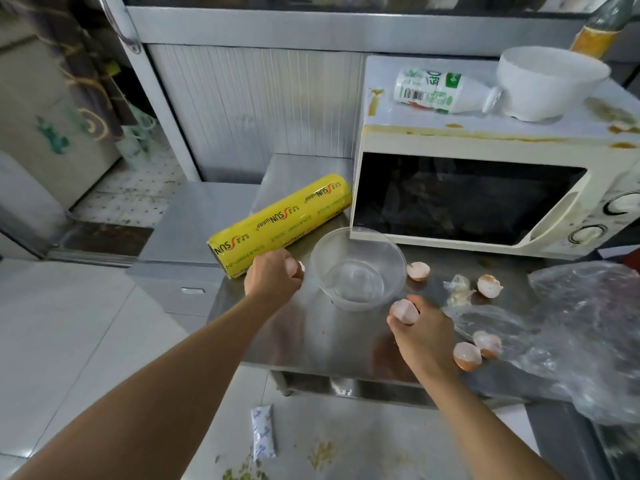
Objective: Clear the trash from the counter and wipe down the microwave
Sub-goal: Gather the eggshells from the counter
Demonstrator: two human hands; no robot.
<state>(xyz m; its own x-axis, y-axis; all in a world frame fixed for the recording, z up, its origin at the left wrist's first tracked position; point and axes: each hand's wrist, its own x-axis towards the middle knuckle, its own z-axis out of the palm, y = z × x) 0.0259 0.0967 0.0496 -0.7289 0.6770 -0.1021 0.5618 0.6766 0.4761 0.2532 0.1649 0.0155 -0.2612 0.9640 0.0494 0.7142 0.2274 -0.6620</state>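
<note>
Each hand grips an eggshell, the left hand [273,275] beside the clear bowl [358,268], the right hand [420,327] near more shells [467,355] scattered on the steel desk [311,337] before the stained microwave [485,188].

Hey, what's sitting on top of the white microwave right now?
On the white microwave lie a tipped-over white plastic bottle with green label and a white bowl, plus brownish-yellow stains. The bowl's inside and the top's far right edge are out of sight.

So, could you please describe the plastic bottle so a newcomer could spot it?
Find the cream microwave; the bottle lies on its side on top, beside an upright white bowl. Its green-and-white label and barcode set it apart.
</note>
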